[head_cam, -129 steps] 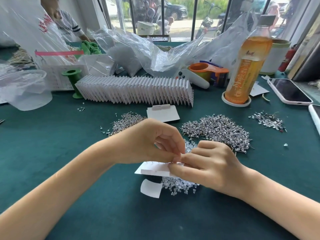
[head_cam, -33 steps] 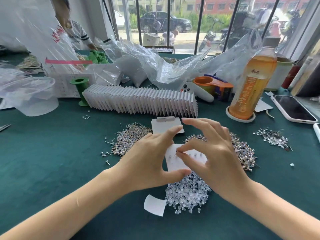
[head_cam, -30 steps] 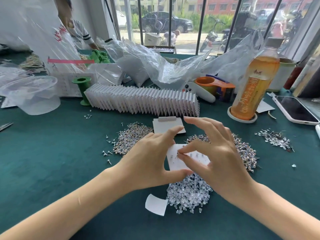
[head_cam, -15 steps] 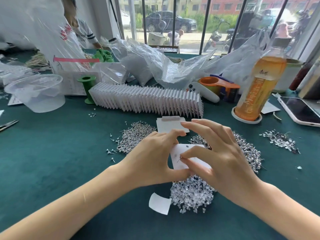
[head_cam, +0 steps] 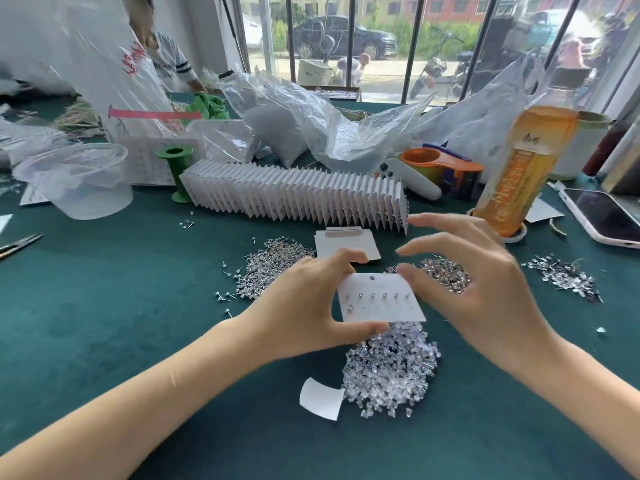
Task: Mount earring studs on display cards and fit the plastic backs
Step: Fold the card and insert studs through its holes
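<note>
Lifted off the card (head_cam: 381, 299), the right hand (head_cam: 478, 289) spreads empty above the studs (head_cam: 446, 275); the left hand (head_cam: 308, 313) pinches the card over the backs (head_cam: 391, 368). Best kept level for the next stud.

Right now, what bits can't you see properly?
- Head view: back of the display card, so any plastic backs fitted are hidden.
- Right hand: motion-blurred; whether its fingers hold a stud is unclear.
- Phone: cut off by the right edge.
- Left hand covers the card's left edge.

Matt paper card (head_cam: 381, 299), shiny metal studs (head_cam: 273, 265), matt green cloth (head_cam: 104, 306).
</note>
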Demonstrator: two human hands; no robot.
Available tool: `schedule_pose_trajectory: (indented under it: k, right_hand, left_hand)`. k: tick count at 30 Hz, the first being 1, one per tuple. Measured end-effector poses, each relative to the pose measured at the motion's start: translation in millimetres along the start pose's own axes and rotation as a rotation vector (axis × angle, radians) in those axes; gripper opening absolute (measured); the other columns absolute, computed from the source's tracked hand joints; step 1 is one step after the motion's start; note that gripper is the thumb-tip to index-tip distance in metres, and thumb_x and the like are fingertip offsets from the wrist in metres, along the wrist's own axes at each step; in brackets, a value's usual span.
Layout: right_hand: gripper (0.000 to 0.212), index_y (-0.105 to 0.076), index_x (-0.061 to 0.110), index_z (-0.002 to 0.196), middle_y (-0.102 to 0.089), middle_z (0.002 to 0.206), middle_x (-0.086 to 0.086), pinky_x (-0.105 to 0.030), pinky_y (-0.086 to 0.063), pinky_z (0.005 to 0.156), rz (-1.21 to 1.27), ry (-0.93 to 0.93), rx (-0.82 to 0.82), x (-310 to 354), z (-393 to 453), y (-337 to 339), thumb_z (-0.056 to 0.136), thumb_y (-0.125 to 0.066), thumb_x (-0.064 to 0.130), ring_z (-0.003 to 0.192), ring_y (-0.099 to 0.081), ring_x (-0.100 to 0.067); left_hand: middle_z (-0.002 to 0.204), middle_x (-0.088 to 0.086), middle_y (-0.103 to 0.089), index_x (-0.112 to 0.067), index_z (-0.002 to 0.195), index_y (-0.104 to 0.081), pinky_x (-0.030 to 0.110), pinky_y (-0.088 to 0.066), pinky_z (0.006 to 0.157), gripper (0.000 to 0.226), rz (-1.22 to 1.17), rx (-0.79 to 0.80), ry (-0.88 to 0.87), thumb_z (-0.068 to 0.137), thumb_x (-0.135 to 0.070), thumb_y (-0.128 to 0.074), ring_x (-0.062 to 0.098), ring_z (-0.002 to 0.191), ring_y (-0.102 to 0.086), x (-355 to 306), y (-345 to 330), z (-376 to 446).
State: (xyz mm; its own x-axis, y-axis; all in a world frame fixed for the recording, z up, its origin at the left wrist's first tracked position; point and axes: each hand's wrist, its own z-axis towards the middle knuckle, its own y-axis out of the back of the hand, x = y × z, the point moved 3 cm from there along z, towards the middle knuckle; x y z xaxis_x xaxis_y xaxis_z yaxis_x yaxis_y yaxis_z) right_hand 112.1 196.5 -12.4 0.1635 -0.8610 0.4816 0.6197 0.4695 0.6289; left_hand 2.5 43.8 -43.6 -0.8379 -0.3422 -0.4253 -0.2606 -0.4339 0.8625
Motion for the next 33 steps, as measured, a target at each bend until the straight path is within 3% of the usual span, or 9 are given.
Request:
schedule_pose_trajectory:
  k: [5, 10, 23, 27, 29, 33]
  right_hand:
    - [0.012, -0.069, 0.024, 0.068, -0.061, 0.123, 0.001, -0.027, -0.024, 0.100, -0.125, -0.224, 0.127, -35, 5, 5, 0.078, -0.073, 0.031, 0.119, -0.041, -0.008]
    - [0.008, -0.073, 0.029, 0.071, -0.057, 0.132, -0.001, -0.038, -0.024, 0.107, -0.248, -0.240, 0.348, -43, -3, -9, 0.075, -0.078, 0.034, 0.134, -0.036, -0.019]
    - [0.007, -0.074, 0.023, 0.078, -0.061, 0.127, -0.002, -0.043, -0.031, 0.103, -0.298, -0.176, 0.330, -41, -9, -22, 0.075, -0.080, 0.024, 0.129, -0.043, -0.023]
    - [0.007, -0.074, 0.020, 0.078, -0.065, 0.118, 0.000, -0.040, -0.032, 0.099, -0.287, -0.160, 0.303, -40, -7, -16, 0.075, -0.080, 0.018, 0.123, -0.048, -0.023]
    - [0.008, -0.074, 0.022, 0.078, -0.069, 0.103, 0.007, -0.038, -0.038, 0.095, -0.185, -0.176, 0.219, -39, -4, -9, 0.076, -0.079, 0.016, 0.110, -0.056, -0.018]
    - [0.013, -0.072, 0.029, 0.078, -0.067, 0.074, 0.017, -0.007, -0.039, 0.072, 0.089, -0.262, 0.063, -29, -1, -2, 0.077, -0.077, 0.016, 0.078, -0.059, 0.002]
  left_hand:
    - [0.117, -0.007, -0.059, -0.034, 0.123, -0.034, 0.021, -0.032, 0.078, 0.075, 0.034, -0.044, 0.089, 0.064, -0.075, -0.054, 0.007, 0.095, -0.045, 15, 3, 4]
    - [0.113, -0.004, -0.058, -0.034, 0.117, -0.032, 0.027, -0.037, 0.077, 0.067, 0.052, -0.107, 0.168, 0.067, -0.069, -0.060, 0.015, 0.097, -0.051, 28, 5, 7]
    - [0.113, -0.005, -0.059, -0.035, 0.121, -0.030, 0.027, -0.034, 0.078, 0.071, 0.084, -0.087, 0.161, 0.066, -0.073, -0.054, 0.016, 0.096, -0.048, 26, 4, 5]
    - [0.112, -0.004, -0.059, -0.034, 0.123, -0.030, 0.027, -0.033, 0.078, 0.073, 0.090, -0.079, 0.149, 0.066, -0.074, -0.052, 0.017, 0.096, -0.048, 25, 3, 4]
    - [0.113, -0.003, -0.059, -0.033, 0.125, -0.030, 0.026, -0.033, 0.079, 0.074, 0.088, -0.074, 0.139, 0.066, -0.074, -0.052, 0.017, 0.097, -0.048, 24, 4, 5]
    - [0.119, -0.004, -0.059, -0.034, 0.129, -0.029, 0.024, -0.033, 0.083, 0.077, 0.037, -0.040, 0.106, 0.066, -0.073, -0.054, 0.011, 0.101, -0.046, 17, 2, 3]
